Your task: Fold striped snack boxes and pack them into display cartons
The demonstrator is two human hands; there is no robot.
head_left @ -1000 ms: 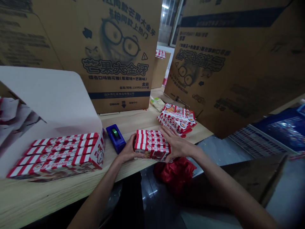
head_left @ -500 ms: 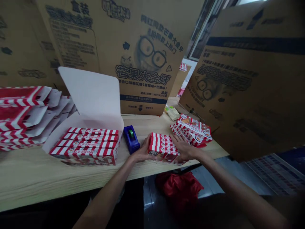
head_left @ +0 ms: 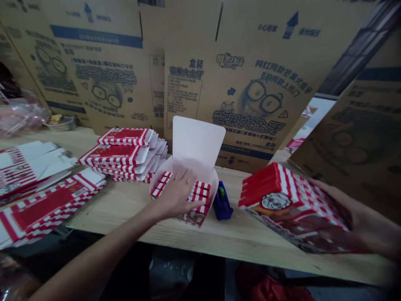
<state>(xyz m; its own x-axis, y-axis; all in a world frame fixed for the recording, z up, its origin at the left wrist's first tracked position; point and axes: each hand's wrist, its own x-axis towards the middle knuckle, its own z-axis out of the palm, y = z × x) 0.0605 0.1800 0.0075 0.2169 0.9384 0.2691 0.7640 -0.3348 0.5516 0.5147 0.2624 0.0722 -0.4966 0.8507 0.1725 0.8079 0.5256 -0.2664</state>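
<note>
Small red-and-white boxes [head_left: 200, 196] lie in an open white carton [head_left: 199, 140] near the middle of the frame, on a pale wooden table [head_left: 244, 238]. The left hand [head_left: 177, 194] is spread, fingers apart, with its fingertips resting on those boxes inside the carton. At the right edge, the right hand [head_left: 365, 230] curls under and around a block of the same boxes [head_left: 291, 205], holding it tilted above the table, though part of its grip is out of view.

A blue tape dispenser [head_left: 223, 202] stands just beside the carton, between it and the held block. Left of the carton sits a stack of folded red-and-white cartons [head_left: 128, 150], with flat printed cartons [head_left: 46, 209] at the lower left. Tall cardboard boxes [head_left: 250, 83] stand behind the table.

The held block looks like the weakest point: its boxes seem unbound, so a steeper tilt or looser grip could let them slide apart and fall. Swung leftward, the block could hit the dispenser. Heavy pressure from the left hand could dent the thin carton.
</note>
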